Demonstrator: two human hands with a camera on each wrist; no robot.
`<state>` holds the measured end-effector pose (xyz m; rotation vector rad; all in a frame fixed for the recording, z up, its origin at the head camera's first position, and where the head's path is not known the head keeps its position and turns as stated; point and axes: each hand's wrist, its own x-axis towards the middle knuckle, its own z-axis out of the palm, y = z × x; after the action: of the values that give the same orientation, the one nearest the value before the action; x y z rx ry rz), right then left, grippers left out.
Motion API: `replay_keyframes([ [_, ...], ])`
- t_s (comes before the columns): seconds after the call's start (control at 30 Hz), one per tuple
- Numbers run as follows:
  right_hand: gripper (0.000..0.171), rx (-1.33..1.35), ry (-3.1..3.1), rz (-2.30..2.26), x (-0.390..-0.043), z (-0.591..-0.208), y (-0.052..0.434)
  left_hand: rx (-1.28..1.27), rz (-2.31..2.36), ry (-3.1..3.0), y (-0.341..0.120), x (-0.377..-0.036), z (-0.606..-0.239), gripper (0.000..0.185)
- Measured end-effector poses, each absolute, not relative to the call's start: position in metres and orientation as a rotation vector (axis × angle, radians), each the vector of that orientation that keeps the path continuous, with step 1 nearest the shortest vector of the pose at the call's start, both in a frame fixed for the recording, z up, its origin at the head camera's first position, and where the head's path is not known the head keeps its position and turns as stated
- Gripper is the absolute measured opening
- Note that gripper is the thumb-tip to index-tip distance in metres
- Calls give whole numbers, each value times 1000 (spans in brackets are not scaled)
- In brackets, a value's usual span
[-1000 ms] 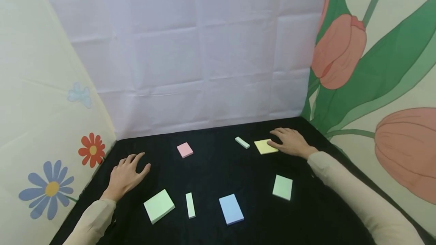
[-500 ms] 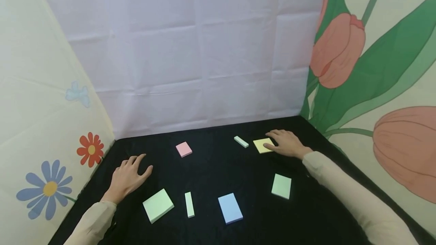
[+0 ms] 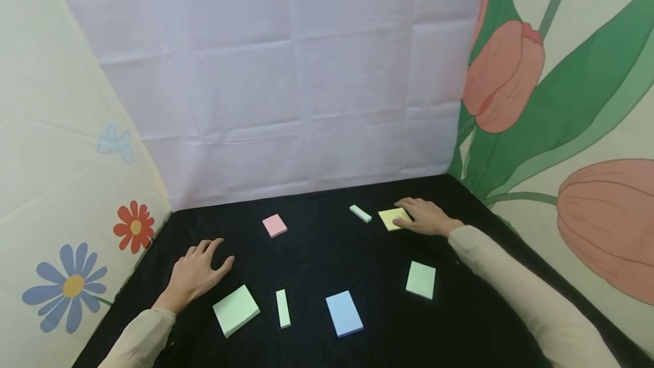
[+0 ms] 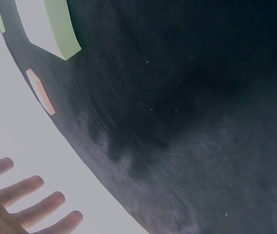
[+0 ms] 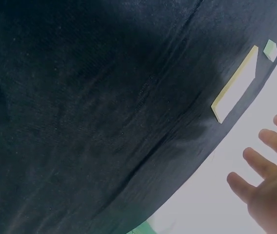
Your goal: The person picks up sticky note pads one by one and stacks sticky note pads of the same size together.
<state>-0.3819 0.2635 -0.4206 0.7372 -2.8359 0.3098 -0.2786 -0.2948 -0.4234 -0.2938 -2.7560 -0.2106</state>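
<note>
My left hand (image 3: 194,274) is over the left of the black table, fingers spread and holding nothing. It is nearest to a thick light-green sticky note pad (image 3: 236,309), just right of and below it. My right hand (image 3: 424,217) hovers by the yellow sticky note pad (image 3: 390,218) at the back right, its thumb and fingers overlapping the pad's right side in the head view. In the right wrist view a gap shows between the fingers (image 5: 260,163) and the yellow pad (image 5: 236,87). The left wrist view shows relaxed fingers (image 4: 31,207) apart from the green pad (image 4: 50,24).
A pink pad (image 3: 275,225) and a narrow pale-green pad (image 3: 360,213) lie toward the back. Another narrow pad (image 3: 283,308), a blue pad (image 3: 344,313) and a mint-green pad (image 3: 421,280) lie nearer. A white cloth (image 3: 306,84) hangs behind the black table (image 3: 306,260).
My right hand has shifted slightly left, covering more of the yellow pad in the head view. The left hand has moved a little right and nearer. The pads stay in place.
</note>
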Motion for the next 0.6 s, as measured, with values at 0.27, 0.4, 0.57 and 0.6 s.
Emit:
replay_keyframes([
  [0.27, 59, 692, -2892, 348, -386, -426, 264, -276, -210, -2774, -294, -275, -429, 66],
  [0.4, 61, 681, -2930, 377, -389, -429, 263, -260, -211, -2787, -294, -273, -432, 67],
  [0.57, 64, 659, -2978, 430, -396, -432, 262, -263, -206, -2783, -293, -272, -433, 67],
  [0.6, 65, 654, -2984, 438, -397, -432, 261, -265, -205, -2782, -293, -273, -433, 67],
])
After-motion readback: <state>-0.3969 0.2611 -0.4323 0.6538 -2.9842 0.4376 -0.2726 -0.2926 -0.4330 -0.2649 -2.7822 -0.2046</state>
